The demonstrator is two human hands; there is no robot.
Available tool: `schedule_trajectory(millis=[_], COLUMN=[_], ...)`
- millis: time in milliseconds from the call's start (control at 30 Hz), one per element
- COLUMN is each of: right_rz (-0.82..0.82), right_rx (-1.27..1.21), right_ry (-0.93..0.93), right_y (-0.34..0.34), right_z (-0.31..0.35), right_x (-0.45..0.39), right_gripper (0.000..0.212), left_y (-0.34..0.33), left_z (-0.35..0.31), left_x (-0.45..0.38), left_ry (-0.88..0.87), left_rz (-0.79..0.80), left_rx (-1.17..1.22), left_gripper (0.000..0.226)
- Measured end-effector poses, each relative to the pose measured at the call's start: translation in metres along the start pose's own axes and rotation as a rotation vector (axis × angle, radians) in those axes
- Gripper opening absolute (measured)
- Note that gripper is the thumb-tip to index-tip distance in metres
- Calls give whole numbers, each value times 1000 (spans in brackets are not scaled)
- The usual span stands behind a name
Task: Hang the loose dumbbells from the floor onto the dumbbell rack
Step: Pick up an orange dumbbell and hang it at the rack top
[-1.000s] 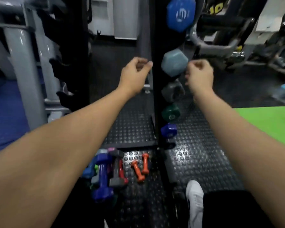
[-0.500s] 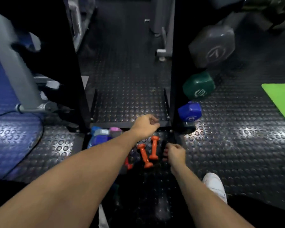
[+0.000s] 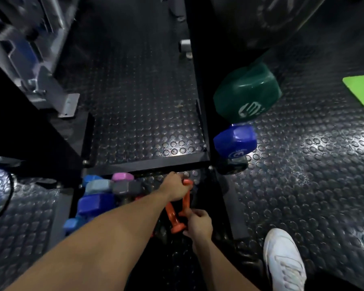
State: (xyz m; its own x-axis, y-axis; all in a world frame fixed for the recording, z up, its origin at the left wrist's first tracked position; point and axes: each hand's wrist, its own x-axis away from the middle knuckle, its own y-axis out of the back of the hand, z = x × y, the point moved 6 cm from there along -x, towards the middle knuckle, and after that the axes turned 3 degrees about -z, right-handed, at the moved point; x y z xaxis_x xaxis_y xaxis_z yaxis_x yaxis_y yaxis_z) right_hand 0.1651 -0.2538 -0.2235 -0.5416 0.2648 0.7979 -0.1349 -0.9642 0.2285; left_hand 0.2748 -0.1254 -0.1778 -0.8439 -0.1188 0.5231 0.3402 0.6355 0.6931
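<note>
Your left hand (image 3: 175,191) is curled round the far orange dumbbell (image 3: 186,198) near its top end; your right hand (image 3: 199,224) pinches at the lower ends, touching the near orange dumbbell (image 3: 173,218). Can't tell if the right fully holds one. Both orange ones lie on the studded rubber floor (image 3: 135,101), just beside the loose pile: pink (image 3: 122,177), grey (image 3: 125,187), purple dumbbell (image 3: 95,203), all at the rack base (image 3: 147,163). Prob grabbing the pair together as they're the lightest. On the rack upright (image 3: 200,59) hang a green dumbbell (image 3: 247,95) and a blue dumbbell (image 3: 235,140), heads out, so weights sit sorted by size. White marks on both heads; not readable, too blurred.
</note>
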Motion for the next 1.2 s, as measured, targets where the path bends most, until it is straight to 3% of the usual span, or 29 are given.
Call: schedule_trajectory(millis=[100,267,500,600,700,933,1100,1200], right_rz=[-42,19,4,75,215,59,7,3], right_rx=[78,119,39,13,-133,-555,-687,-771], right_ry=[74,115,172,235,132,-126,-82,-109], right_y=[2,-1,14,19,8,13,20,20], right_z=[6,22,40,44,39,12,27,32], right_x=[2,-1,1,0,-6,-12,-5,1], right_gripper=[29,23,20,29,37,50,41,56], left_y=[-10,-6,1,1,-2,-1,5,11], left_z=[6,3,0,0,4,7,1,-2], left_x=[-7,-10,-9,-9,-10,-11,-2,7], left_ry=[-8,-51,-79,-73,-27,36,1,33], left_rz=[-9,-41,-31,-14,-29,-74,-31,-34], left_rx=[-93,54,113,141,196,250,302,328], left_gripper=[64,34,34,39,42,31,33,30])
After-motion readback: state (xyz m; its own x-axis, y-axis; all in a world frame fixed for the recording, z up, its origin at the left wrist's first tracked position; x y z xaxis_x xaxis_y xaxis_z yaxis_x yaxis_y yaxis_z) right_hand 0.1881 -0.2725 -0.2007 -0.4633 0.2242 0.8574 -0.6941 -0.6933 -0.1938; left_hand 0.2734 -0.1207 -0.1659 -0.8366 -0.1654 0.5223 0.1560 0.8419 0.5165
